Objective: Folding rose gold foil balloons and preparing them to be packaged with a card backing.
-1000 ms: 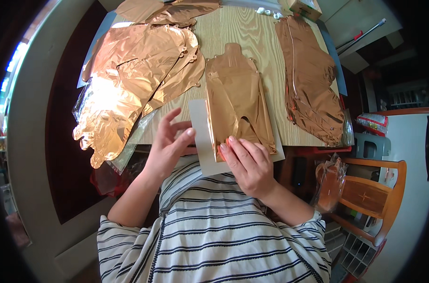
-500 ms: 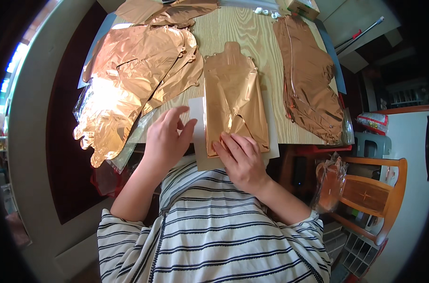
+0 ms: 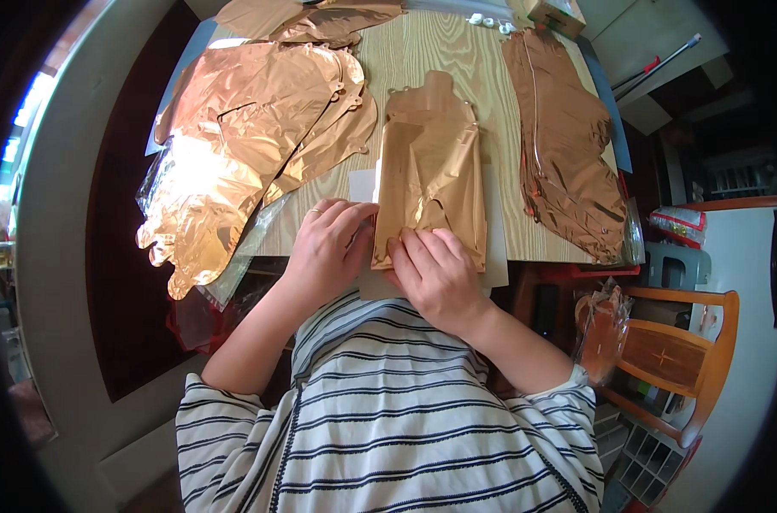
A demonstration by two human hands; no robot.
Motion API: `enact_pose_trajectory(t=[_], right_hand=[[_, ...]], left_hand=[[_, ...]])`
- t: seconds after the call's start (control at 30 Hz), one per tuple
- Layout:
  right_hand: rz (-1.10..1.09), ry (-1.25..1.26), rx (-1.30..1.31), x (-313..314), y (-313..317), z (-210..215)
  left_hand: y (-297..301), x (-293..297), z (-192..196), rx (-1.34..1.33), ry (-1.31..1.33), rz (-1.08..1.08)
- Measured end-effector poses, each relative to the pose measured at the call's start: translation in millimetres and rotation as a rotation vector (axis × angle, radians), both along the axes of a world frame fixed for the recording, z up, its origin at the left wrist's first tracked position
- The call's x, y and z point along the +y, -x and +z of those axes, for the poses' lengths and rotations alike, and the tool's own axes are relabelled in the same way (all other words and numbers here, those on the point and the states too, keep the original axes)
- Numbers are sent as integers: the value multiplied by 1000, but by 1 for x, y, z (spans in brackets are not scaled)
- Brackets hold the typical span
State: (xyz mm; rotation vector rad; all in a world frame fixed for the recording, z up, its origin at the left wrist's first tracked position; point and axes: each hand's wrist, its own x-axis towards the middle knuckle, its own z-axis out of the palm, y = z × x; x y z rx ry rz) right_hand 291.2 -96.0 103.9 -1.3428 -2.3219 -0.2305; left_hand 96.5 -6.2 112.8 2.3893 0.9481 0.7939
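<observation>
Foil balloon lies flat on white card at the table's near edge, my left hand and right hand pressing its bottom edge, mid-fold I judge; next needs a firm crease.

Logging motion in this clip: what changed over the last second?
The folded copper foil piece was laid flat on the white card, covering it. The left hand moved to its left edge; the right hand presses its lower edge. The foil sheets and wooden table stayed put.
</observation>
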Motion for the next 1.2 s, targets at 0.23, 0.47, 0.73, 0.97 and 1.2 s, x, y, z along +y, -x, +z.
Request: enact_pose_trajectory(t=[0.23,0.47,0.73,0.97,1.2], right_hand=[[77,-41,-103,0,-7,3],[82,-30,-27,-8,-10,5],[89,82,-78,-1,-5,11],[105,-16,-70,-1,-16,5],[33,-82,-46,-3,-14,1]], left_hand=[[3,-10,21,-82,514,161],[1,-13,37,-38,802,142],[-2,-16,17,79,194,5],[7,-17,-4,82,-347,-241],[2,-23,-16,-83,-185,-195]])
